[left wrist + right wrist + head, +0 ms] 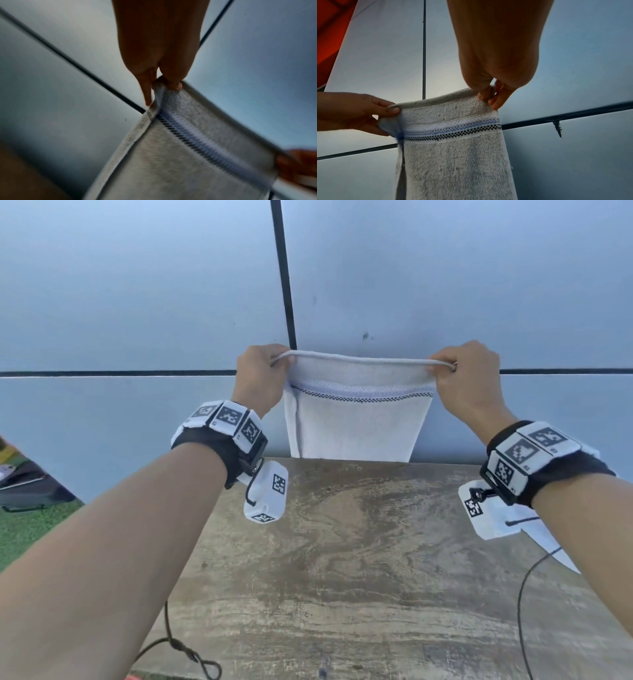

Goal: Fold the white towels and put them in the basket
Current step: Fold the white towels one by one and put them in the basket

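A white towel (356, 422) with a blue and black woven band hangs in the air beyond the table's far edge, held up by its two top corners. My left hand (262, 378) pinches the top left corner, and my right hand (467, 378) pinches the top right corner. The towel's top hem stretches between them. In the left wrist view my left hand (164, 83) pinches the towel (171, 155) corner. In the right wrist view my right hand (489, 97) pinches the towel (453, 155). No basket shows in any view.
A worn wooden table (359, 559) lies below my arms. Another white cloth (548, 539) lies at its right edge under my right wrist. A grey panelled wall (137, 302) stands close behind. Green turf and a dark bag (27, 484) lie at the left.
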A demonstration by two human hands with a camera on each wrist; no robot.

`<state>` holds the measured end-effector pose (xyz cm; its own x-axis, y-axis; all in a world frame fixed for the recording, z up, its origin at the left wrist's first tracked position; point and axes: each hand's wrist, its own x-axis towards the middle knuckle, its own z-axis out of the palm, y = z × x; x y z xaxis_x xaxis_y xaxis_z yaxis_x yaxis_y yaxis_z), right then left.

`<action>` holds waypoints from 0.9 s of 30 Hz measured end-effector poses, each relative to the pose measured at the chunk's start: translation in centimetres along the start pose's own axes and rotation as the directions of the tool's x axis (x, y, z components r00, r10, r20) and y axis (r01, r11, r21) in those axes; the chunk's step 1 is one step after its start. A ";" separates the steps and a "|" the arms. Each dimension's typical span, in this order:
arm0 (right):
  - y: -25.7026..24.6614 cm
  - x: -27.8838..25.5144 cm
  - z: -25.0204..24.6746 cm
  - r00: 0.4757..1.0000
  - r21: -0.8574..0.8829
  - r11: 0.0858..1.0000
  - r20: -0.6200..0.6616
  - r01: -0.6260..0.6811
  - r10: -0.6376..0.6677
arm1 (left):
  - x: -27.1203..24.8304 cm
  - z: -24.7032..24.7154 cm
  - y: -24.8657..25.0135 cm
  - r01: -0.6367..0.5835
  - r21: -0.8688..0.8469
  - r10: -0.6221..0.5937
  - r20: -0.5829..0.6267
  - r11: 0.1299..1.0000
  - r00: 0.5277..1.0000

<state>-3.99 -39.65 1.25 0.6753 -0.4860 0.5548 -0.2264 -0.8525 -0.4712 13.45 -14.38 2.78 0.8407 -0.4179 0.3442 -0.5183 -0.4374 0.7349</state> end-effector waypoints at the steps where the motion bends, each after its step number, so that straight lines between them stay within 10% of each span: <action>1: 0.1 -0.2 -0.3 1.000 -0.004 1.000 0.016 0.000 0.000 | -0.3 -0.4 0.0 -0.073 0.113 0.074 -0.002 0.991 0.997; 6: 0.6 -3.2 -1.2 0.972 -0.056 0.996 0.224 -0.062 0.073 | -2.8 -2.0 -1.1 -0.038 0.380 -0.008 0.118 0.924 0.993; 27: -1.1 -25.0 -5.8 0.876 0.018 0.984 0.460 -0.175 0.147 | -23.2 -5.9 -5.5 0.079 0.347 -0.225 0.403 0.935 0.887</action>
<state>-24.72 -27.70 -8.10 0.8810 -0.4622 0.1009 -0.3282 -0.7507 -0.5733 -2.32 2.41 -5.79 0.7992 -0.5935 -0.0954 -0.4722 -0.7180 0.5114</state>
